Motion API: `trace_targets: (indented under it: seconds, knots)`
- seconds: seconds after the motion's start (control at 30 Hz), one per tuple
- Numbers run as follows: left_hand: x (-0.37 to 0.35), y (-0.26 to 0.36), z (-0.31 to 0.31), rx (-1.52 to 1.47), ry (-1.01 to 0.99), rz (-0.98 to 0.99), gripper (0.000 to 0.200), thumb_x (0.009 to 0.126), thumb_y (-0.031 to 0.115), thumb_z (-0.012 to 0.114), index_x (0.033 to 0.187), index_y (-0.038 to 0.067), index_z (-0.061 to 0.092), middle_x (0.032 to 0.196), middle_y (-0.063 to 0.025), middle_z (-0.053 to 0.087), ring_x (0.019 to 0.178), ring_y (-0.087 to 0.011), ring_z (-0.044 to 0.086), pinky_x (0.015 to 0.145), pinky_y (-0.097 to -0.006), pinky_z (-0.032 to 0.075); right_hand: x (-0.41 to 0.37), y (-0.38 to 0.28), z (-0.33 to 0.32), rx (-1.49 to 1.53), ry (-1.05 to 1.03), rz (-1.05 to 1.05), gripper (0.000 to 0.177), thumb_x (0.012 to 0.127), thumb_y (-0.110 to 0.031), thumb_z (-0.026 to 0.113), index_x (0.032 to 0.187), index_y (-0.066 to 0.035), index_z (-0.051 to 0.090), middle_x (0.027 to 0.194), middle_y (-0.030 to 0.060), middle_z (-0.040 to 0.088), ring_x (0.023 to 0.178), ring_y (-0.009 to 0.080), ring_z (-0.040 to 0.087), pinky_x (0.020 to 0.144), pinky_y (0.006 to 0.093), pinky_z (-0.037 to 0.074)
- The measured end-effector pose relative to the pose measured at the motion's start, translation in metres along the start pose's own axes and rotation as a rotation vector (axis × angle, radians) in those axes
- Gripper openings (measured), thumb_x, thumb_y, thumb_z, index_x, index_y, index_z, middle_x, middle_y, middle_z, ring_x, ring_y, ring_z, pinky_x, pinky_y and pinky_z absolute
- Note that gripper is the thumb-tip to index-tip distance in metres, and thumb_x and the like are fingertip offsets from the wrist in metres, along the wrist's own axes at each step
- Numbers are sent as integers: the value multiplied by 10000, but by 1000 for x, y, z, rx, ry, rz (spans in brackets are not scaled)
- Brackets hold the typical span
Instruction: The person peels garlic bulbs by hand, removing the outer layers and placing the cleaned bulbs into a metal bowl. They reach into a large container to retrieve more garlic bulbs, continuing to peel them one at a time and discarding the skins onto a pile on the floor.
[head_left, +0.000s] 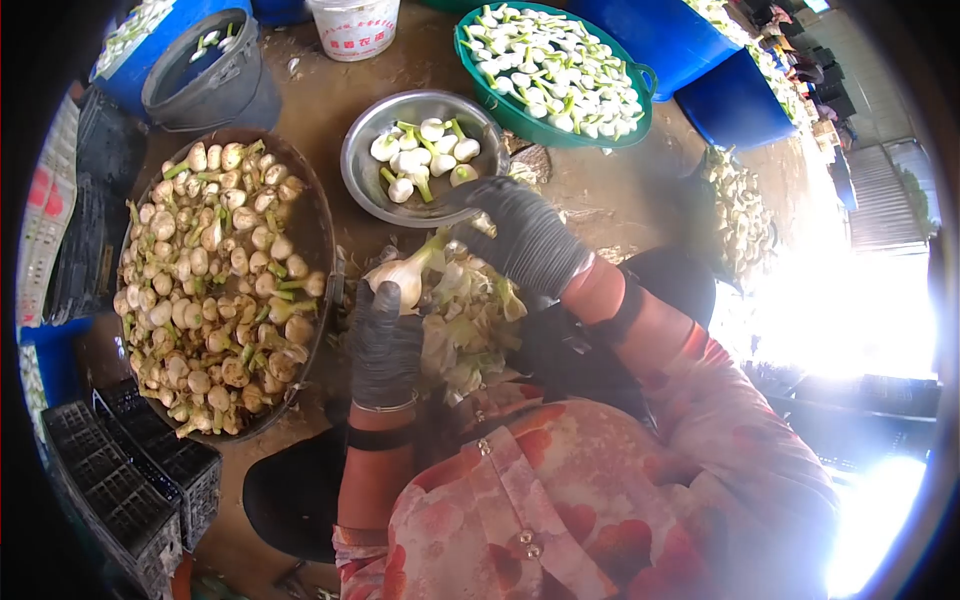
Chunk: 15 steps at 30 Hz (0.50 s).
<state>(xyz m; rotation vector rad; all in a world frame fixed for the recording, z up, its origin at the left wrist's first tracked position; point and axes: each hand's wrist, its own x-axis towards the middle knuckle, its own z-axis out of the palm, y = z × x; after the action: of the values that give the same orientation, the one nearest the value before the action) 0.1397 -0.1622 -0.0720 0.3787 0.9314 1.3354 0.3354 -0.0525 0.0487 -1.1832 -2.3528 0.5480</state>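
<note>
My left hand (386,345), in a dark glove, is wrapped round the lower part of a garlic bulb (403,279) whose green stem points up and right. Close to that stem is my right hand (520,232), also gloved, its fingers curled; what they grip is too small to make out. Under both hands lies a heap of peeled skins (465,330). Just beyond them, a metal bowl (358,185) holds several white bulbs with short stems. Brownish bulbs fill a wide round basin (327,235) on the left.
A green basin (645,118) of white bulbs stands at the back, beside blue tubs (655,45). A white bucket (355,30) and a dark bucket (205,90) are behind the bowl. Black crates (115,485) sit lower left; another bulb pile (740,215) is at right.
</note>
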Motion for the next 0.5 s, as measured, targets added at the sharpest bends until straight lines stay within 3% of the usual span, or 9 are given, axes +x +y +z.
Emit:
trace_targets:
  seconds: [0.03,0.07,0.13,0.17,0.2,0.27,0.4,0.5]
  knots:
    - [-13,23,22,494,16,166,383,958,216,557,1269,-5,532,1177,-124,592,1067,-231,589,917,-366,512,1,-4,-4,37,25,-155,291,836,-153,707,1109,-53,691,1041,178,679,971,354,646,854,446,516]
    - [-14,28,30,693,18,252,363,954,205,555,1247,-8,541,1147,-130,602,1042,-234,595,905,-366,507,3,-2,1,-42,-47,-308,266,828,-155,710,1072,-47,704,996,173,683,938,364,644,843,447,514]
    - [-10,18,24,1006,1,451,341,945,200,558,1213,-11,551,1095,-138,614,997,-234,600,876,-365,498,4,0,27,-268,37,-473,137,847,-105,605,942,-57,690,827,119,662,770,299,652,680,407,512]
    - [-6,3,8,1118,-24,569,339,941,206,564,1202,-11,552,1074,-141,616,978,-231,599,860,-363,493,1,-16,19,-443,78,-385,115,842,-114,583,904,-65,667,739,98,639,642,268,635,567,392,487]
    - [7,-12,-9,1432,-47,833,357,940,227,572,1207,-8,543,1071,-142,611,969,-225,593,843,-360,490,2,-14,20,-384,41,-398,137,831,-126,599,925,-57,671,757,108,658,664,274,655,583,390,505]
    - [-23,36,39,387,-82,39,463,908,260,615,1263,-17,506,1087,-137,598,984,-222,590,854,-351,491,4,-12,21,-265,-35,-418,199,809,-151,632,967,-41,680,794,129,696,707,286,694,614,386,542]
    - [-10,-11,-4,669,41,203,529,915,317,617,1292,-27,480,1114,-122,595,1031,-224,585,870,-349,488,1,-31,1,-62,-178,-187,256,843,-193,647,1061,-63,675,934,160,696,867,346,671,769,416,540]
    - [-5,-19,-9,805,69,77,497,941,340,583,1260,-35,509,1135,-120,599,1065,-222,578,891,-355,476,-8,-22,12,-23,-335,81,231,842,-183,625,1033,-63,671,833,132,688,779,332,681,684,413,550]
